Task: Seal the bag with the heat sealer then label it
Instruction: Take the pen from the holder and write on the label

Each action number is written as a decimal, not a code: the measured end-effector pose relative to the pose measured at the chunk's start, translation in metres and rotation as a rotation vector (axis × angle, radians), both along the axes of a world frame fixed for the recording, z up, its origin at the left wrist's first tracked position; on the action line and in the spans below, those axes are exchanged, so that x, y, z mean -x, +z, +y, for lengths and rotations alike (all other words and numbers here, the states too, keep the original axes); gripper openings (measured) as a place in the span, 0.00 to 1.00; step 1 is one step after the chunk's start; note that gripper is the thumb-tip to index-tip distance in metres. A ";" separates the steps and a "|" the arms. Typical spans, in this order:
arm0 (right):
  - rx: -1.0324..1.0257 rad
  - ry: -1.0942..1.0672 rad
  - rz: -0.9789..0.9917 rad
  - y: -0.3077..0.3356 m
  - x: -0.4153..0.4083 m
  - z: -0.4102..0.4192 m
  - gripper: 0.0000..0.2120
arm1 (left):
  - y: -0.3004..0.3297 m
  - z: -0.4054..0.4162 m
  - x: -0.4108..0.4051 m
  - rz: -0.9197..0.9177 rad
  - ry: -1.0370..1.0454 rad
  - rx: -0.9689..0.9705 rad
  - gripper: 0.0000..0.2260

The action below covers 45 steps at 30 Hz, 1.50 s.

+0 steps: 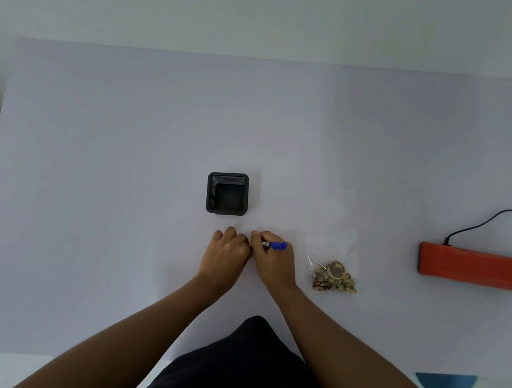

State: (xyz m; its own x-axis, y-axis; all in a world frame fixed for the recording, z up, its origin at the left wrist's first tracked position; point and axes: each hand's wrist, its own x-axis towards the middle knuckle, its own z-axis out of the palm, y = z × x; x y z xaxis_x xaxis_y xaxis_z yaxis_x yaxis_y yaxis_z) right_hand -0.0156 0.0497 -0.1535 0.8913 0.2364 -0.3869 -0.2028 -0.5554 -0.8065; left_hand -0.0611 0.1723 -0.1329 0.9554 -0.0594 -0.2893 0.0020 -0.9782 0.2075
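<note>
Pale lilac-white tabletop [116, 170] fills most of the view, seen from above; a plain pale wall runs along its far edge.

Both forearms reach fwd from the bottom of the frame and converge near table centre. Left hand [227, 250] lies palm down, fingers curled, knuckles up, its fingertips pressed to the table just beside the right hand; whether it pins anything under them can't be told. Right hand [272, 261] touches the left hand, fingers closed around a blue marker [276, 245]. Marker's long axis runs roughly left-right, blue end sticking out to the right past the fingers; the tip end is hidden between the two hands.

Clear plastic bag [336, 241] lies flat on the table, just right of the right hand, not touching it. Its long axis runs near-to-far. Brown and tan contents [334, 276] are bunched at the near end; the far end is empty and nearly invisible vs. the table.

Orange heat sealer [483, 267] sits well right of the bag, long axis left-right, cut off by the frame edge. Black power cord [495, 213] rises from its far side toward the right edge.

Black square mesh holder [227, 193] stands just beyond the hands.
</note>
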 end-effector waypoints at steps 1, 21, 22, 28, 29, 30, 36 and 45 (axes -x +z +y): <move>0.003 0.004 0.002 -0.002 0.001 -0.001 0.15 | -0.001 0.001 0.001 -0.002 0.007 -0.001 0.07; 0.028 0.102 -0.093 -0.006 -0.001 -0.005 0.10 | 0.001 0.004 -0.003 0.011 0.048 0.010 0.04; 0.028 0.103 -0.097 -0.007 -0.001 -0.005 0.10 | 0.000 0.004 -0.003 0.015 0.046 0.010 0.04; 0.029 0.080 -0.105 -0.008 -0.002 -0.005 0.11 | 0.004 0.003 -0.004 0.010 0.058 0.020 0.04; 0.034 0.086 -0.105 -0.008 -0.003 -0.005 0.11 | 0.004 0.003 -0.004 0.007 0.061 0.022 0.04; 0.037 0.091 -0.105 -0.007 -0.004 -0.005 0.11 | 0.004 0.003 -0.004 0.010 0.066 0.026 0.04; 0.021 0.113 -0.100 -0.010 -0.005 -0.006 0.10 | 0.005 0.004 -0.006 0.029 0.098 0.028 0.05; 0.011 0.065 -0.094 -0.011 -0.003 -0.001 0.11 | 0.009 0.000 -0.012 0.079 0.072 -0.018 0.03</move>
